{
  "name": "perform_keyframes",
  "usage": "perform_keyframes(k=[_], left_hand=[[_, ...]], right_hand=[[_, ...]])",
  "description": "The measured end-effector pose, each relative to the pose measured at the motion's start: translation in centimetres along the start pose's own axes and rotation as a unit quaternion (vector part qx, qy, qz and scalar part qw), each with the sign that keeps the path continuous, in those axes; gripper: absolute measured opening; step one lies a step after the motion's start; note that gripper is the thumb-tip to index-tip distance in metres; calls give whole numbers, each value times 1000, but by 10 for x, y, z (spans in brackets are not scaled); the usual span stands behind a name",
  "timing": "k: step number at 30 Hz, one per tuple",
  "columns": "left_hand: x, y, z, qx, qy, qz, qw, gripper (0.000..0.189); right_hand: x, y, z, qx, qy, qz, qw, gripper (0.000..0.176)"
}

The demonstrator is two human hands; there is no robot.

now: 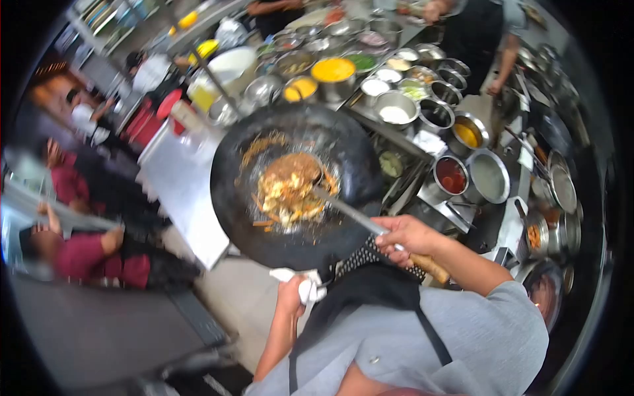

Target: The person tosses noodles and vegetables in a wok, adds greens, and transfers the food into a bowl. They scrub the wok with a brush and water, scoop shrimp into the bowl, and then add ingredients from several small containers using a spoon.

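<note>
- Left hand (290, 295) clasps white cloth (312, 289) at the wok's (356, 152) six o'clock, likely against heat.
- Right hand (407, 240) grips the ladle (350, 212) toward four o'clock, its length likely sparing fingers; food (285, 186) sits mid-wok.

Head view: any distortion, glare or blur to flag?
Head view: strong fisheye bend, black corners; head view: counter washed pale beside the dark wok; head view: person in maroon smeared, while right hand and ladle read clearer, slightly soft.
</note>
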State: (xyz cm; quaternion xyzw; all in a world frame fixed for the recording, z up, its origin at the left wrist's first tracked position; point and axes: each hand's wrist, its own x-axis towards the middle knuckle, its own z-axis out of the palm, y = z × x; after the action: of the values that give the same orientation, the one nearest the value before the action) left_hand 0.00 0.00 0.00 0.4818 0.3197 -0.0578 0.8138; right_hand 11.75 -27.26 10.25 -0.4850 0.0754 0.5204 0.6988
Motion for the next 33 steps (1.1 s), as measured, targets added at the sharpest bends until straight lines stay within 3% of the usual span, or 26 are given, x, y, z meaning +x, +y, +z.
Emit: perform_keyframes(k=[2,3,4,9,12,14,15,18,23,26,27,28,29,31,32,33], left_hand=[[-26,15,-2,2,79,-10,997,17],[-5,-38,37,-52,46,-20,997,17],[-14,-44,31,-37,33,-23,999,17],[-16,-35,59,72,20,9,997,21],[-16,-15,99,173,-42,-2,984,25],[1,-10,128,243,-86,-46,965,32],[2,-8,154,233,-125,-28,964,29],[-5,-16,223,355,-220,-77,905,33],[-15,-84,327,499,-357,-132,778,14],[-28,-157,381,446,-480,-204,728,16],[-25,-177,386,455,-526,-244,677,17],[-39,-202,400,421,-525,-296,678,18],[-37,-230,411,423,-560,-328,633,21],[-33,-290,422,410,-600,-363,584,22],[-33,-313,427,413,-607,-388,557,23],[-38,-329,432,415,-612,-414,531,23]], right_hand=[[4,2,7,8,-39,-5,999,52],[-22,-10,-31,-37,5,5,999,52],[-29,-2,-34,-28,-7,14,999,52],[-70,17,-67,30,-11,-24,999,57],[-111,54,-94,73,13,-94,993,64],[-143,78,-95,102,80,-145,981,68],[-158,93,-93,149,121,-175,966,68],[-208,145,-80,160,235,-252,925,68],[-255,231,-61,261,436,-347,788,68],[-279,258,-52,278,536,-312,733,69],[-271,273,-42,226,635,-284,682,69],[-272,287,-46,178,715,-248,628,69],[-276,296,-48,178,721,-243,624,69],[-283,313,-45,-42,850,73,520,69],[-278,332,-50,-88,874,93,469,68],[-273,340,-56,-88,874,108,465,68]])
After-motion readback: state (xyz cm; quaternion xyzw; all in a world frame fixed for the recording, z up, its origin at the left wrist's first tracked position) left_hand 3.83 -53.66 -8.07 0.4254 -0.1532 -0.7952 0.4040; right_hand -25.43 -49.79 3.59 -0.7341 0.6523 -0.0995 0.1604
